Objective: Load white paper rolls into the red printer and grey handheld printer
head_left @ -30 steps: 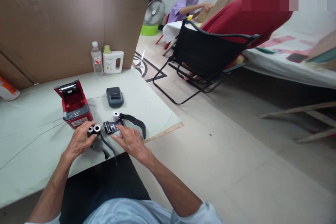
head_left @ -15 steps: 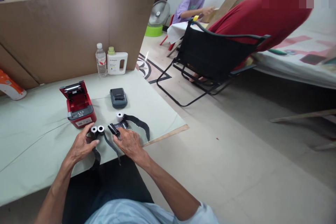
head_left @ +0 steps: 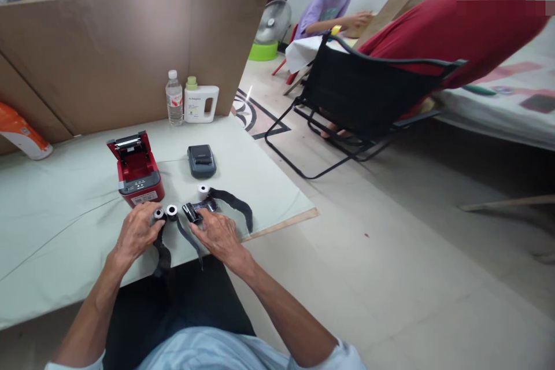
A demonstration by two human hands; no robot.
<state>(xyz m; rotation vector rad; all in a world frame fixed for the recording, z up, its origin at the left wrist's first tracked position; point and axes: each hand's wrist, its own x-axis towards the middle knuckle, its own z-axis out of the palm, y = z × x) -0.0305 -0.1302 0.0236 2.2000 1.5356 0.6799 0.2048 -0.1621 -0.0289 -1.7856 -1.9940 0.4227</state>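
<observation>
From the head camera, the left hand (head_left: 139,228) pinches a small roll (head_left: 158,214) between its thumb and fingers, near the front edge of the table (head_left: 65,231). A black strip hangs down from that roll. Just beside it stands a white roll (head_left: 171,212) with its own dark strip. The right hand (head_left: 217,234) has its fingers bent and touching a shiny black roll (head_left: 191,213); I cannot tell if they grip it. Behind that is another white roll (head_left: 203,191), with a long black strip curling off to the right. A red printer (head_left: 143,185) with its lid up is just behind the left hand. A dark gray box (head_left: 202,161) lies farther back.
</observation>
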